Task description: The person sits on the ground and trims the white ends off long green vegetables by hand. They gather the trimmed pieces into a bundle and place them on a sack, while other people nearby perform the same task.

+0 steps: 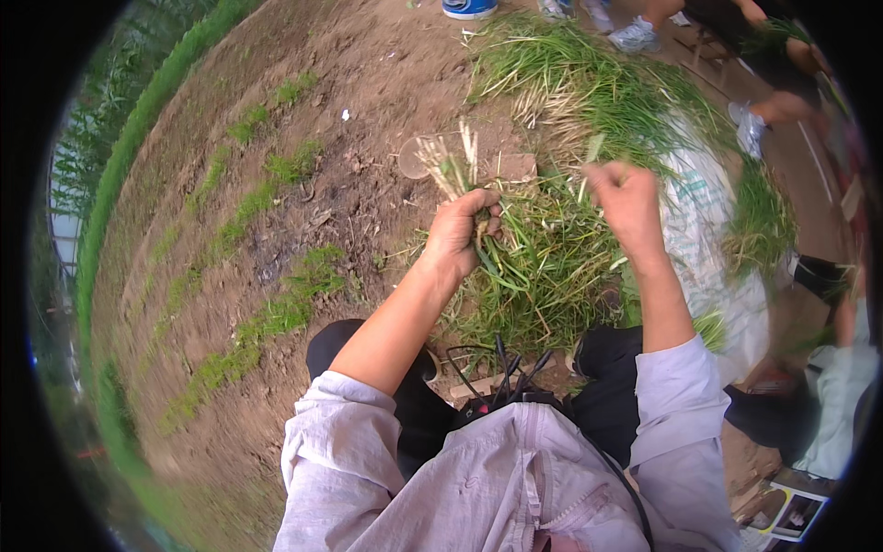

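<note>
My left hand [463, 224] is closed round a bunch of green stalks [445, 165] with pale lower ends, which point up and away from me while green leaves hang below the fist. To the right, my right hand [624, 200] is raised with curled, blurred fingers; whether something thin is between them cannot be made out. Beneath and between both hands lies a heap of loose green and yellowed leaves [552, 276]. Beyond it, a large pile of long green stalks [593, 90] with pale ends rests on the ground.
A white woven plastic sheet [717, 241] lies to the right, with more green stalks [759, 214] on it. Several people sit along the right side, one wearing a light shoe [635, 36]. A blue-and-white bucket [469, 7] stands at the top. Bare soil [359, 179] with low green plants stretches left.
</note>
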The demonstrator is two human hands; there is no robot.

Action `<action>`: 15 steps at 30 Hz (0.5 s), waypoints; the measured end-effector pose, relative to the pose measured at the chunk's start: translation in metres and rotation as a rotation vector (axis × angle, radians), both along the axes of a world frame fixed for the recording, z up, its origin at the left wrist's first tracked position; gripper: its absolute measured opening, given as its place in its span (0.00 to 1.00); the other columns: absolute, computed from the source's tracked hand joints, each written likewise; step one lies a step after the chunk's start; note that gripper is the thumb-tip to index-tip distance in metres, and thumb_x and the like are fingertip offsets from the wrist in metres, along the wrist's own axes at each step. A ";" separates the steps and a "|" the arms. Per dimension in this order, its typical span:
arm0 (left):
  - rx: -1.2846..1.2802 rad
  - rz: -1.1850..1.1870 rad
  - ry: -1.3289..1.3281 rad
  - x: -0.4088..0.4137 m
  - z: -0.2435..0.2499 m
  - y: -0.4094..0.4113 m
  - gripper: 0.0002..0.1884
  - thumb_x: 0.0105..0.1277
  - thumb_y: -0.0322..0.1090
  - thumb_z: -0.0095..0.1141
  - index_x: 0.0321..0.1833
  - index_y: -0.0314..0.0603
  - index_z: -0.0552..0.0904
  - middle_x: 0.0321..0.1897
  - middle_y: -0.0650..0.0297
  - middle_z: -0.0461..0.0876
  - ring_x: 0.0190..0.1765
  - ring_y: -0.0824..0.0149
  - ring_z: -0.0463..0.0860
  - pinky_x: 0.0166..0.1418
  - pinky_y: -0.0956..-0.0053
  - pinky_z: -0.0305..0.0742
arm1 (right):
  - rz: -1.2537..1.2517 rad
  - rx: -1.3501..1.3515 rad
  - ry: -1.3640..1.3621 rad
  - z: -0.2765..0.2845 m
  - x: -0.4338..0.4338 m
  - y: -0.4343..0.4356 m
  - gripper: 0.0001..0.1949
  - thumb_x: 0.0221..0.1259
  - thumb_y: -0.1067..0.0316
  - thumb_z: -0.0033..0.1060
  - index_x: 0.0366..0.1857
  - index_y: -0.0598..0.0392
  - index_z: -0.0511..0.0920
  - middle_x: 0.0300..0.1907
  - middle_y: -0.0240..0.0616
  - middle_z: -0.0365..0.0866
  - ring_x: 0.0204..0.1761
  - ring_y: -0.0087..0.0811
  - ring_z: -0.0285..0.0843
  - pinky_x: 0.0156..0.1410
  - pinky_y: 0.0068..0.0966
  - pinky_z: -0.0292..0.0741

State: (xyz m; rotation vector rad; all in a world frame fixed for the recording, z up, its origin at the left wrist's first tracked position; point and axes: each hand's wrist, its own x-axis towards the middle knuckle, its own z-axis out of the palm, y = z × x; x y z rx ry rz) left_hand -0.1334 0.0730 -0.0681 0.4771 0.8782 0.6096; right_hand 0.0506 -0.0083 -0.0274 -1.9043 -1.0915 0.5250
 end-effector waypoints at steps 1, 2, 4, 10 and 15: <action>-0.025 0.015 -0.029 -0.002 0.003 0.001 0.04 0.54 0.28 0.54 0.32 0.39 0.75 0.17 0.66 0.72 0.17 0.73 0.67 0.24 0.78 0.64 | 0.105 -0.238 -0.078 0.001 0.004 0.000 0.14 0.52 0.58 0.64 0.19 0.58 0.78 0.15 0.33 0.76 0.16 0.23 0.67 0.24 0.26 0.67; -0.038 0.004 -0.033 -0.005 0.003 0.003 0.06 0.55 0.29 0.55 0.34 0.39 0.75 0.19 0.66 0.74 0.18 0.73 0.67 0.25 0.79 0.64 | 0.167 -0.222 -0.052 -0.003 -0.003 -0.001 0.14 0.51 0.57 0.64 0.22 0.58 0.80 0.16 0.35 0.77 0.17 0.24 0.69 0.26 0.26 0.68; -0.041 -0.053 -0.069 -0.003 0.000 0.001 0.06 0.54 0.29 0.55 0.33 0.39 0.75 0.19 0.66 0.74 0.18 0.74 0.68 0.26 0.79 0.65 | 0.286 -0.086 -0.005 -0.018 -0.027 -0.003 0.14 0.50 0.55 0.65 0.30 0.56 0.83 0.20 0.38 0.80 0.20 0.26 0.73 0.31 0.26 0.72; -0.054 0.063 -0.182 -0.010 -0.002 0.014 0.06 0.54 0.27 0.55 0.35 0.39 0.75 0.21 0.68 0.73 0.20 0.73 0.70 0.28 0.79 0.67 | 0.477 -0.316 0.095 -0.016 -0.038 -0.005 0.10 0.53 0.66 0.56 0.20 0.61 0.74 0.18 0.42 0.73 0.22 0.30 0.68 0.31 0.32 0.67; 0.134 -0.162 -0.187 -0.016 0.008 0.012 0.16 0.52 0.21 0.55 0.45 0.39 0.74 0.27 0.66 0.75 0.24 0.72 0.73 0.33 0.77 0.72 | 0.356 0.208 0.249 -0.014 -0.022 -0.005 0.12 0.62 0.65 0.48 0.22 0.61 0.73 0.21 0.34 0.74 0.24 0.25 0.72 0.31 0.25 0.72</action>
